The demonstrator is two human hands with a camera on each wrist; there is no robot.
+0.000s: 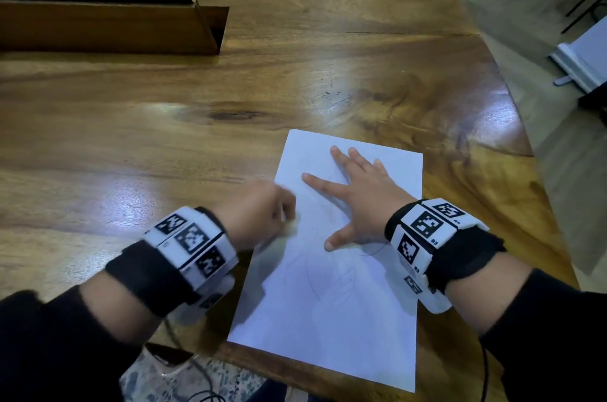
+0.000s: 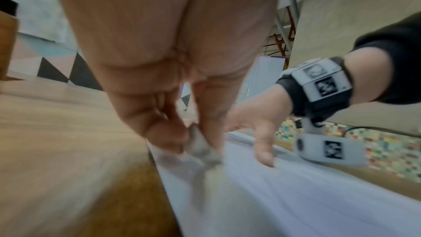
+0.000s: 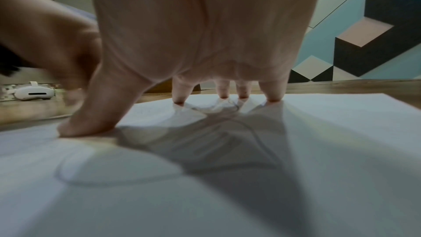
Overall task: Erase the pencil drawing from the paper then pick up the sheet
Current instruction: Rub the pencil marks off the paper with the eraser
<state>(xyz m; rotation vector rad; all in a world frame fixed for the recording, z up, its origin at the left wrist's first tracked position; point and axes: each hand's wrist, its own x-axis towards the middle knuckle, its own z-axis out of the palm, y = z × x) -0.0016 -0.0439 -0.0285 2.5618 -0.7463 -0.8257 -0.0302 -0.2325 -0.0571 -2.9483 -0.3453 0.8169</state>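
A white sheet of paper [image 1: 331, 296] with faint pencil curves lies near the front edge of the wooden table [image 1: 164, 125]. My right hand [image 1: 358, 198] is spread flat on the sheet's upper half, straight fingers and thumb pressing it down; the right wrist view shows the fingertips [image 3: 272, 96] planted on the paper [image 3: 296, 150]. My left hand [image 1: 262, 214] is at the sheet's left edge, blurred, pinching a small greyish eraser [image 2: 202, 149] between thumb and fingers against the paper [image 2: 296, 195].
A long wooden box [image 1: 111, 25] stands at the back left of the table. A white headset [image 3: 34, 93] lies on the table to the left. The table's right edge [image 1: 525, 152] drops to the floor; cables hang below the front edge.
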